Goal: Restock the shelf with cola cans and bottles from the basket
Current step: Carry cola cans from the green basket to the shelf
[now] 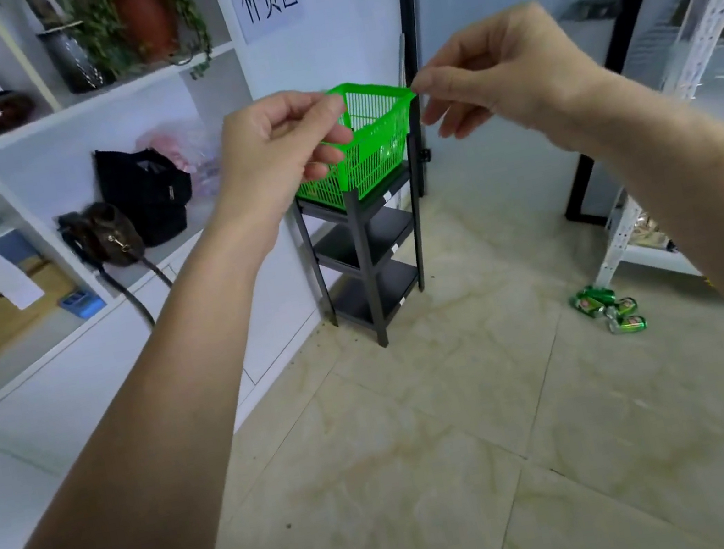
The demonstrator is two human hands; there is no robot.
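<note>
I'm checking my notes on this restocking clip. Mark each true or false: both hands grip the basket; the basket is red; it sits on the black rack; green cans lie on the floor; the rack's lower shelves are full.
1. Left hand and right hand both grip the basket: true.
2. Basket is red: false, green.
3. It sits atop the black rack: true.
4. Green cans lie on the floor: true.
5. Lower shelves are full: false, bare.

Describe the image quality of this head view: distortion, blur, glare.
Head view: wide-angle bending curves the white shelves and the metal rack near the edges; lighting is even and soft, with faint shadows; the green basket and both hands, left and right, look slightly soft; the cans on the floor show small glints.
</note>
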